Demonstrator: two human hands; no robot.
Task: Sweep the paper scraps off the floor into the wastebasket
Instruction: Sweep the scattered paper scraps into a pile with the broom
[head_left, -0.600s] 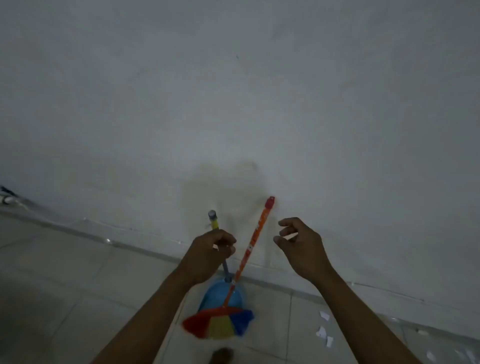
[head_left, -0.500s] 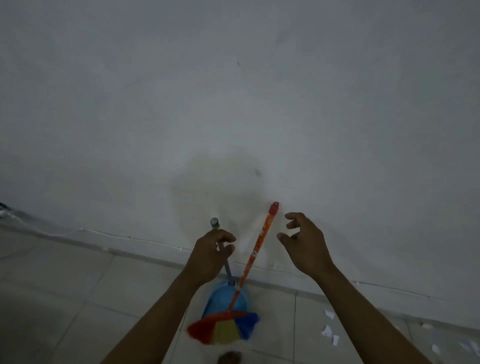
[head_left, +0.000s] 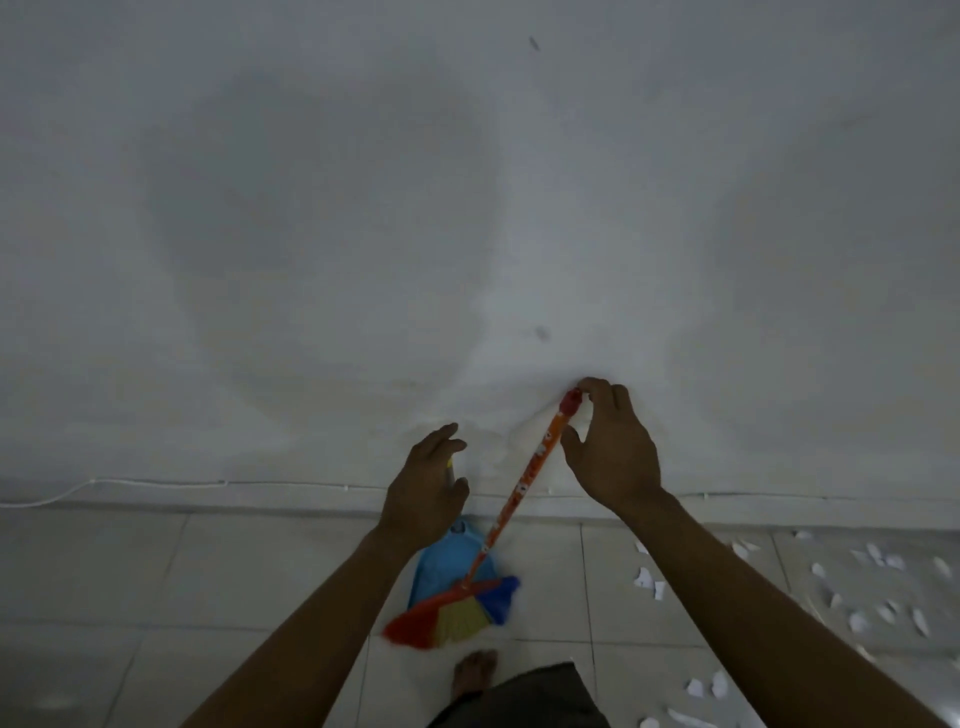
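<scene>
Paper scraps (head_left: 647, 579) lie scattered over the floor (head_left: 208, 597) tiles to the right of the broom (head_left: 524, 483). The nearest pieces are close beside it and the rest are strung farther right toward the frame edge, none yet swept. The broom leans on the wall (head_left: 467, 208), rainbow bristles on the floor, orange shaft slanting up to a red cap (head_left: 571, 400). From my remote station I see the right hand (head_left: 615, 457) closed on the top of the broom, fingers curled over the cap and thumb just beside the shaft. The left hand (head_left: 423, 493), left of the broom, is wrapped round the handle of the blue dustpan (head_left: 441, 566), whose pan stands behind the bristles. Most of that handle is hidden in the grip. A bare foot (head_left: 474, 670) stands just below the bristles. I cannot find the wastebasket in view.

I judge this the opening step: taking up the tools, with sweeping not begun. The next move calls for lifting the broom off the wall, parting it from the dustpan, and turning right toward the scraps. The wall closes off everything beyond the broom, and a thin cable (head_left: 156, 483) runs along its foot to the left, so strokes should pull away from that edge. Right of the broom and back toward the person, the tiles give room to swing.
</scene>
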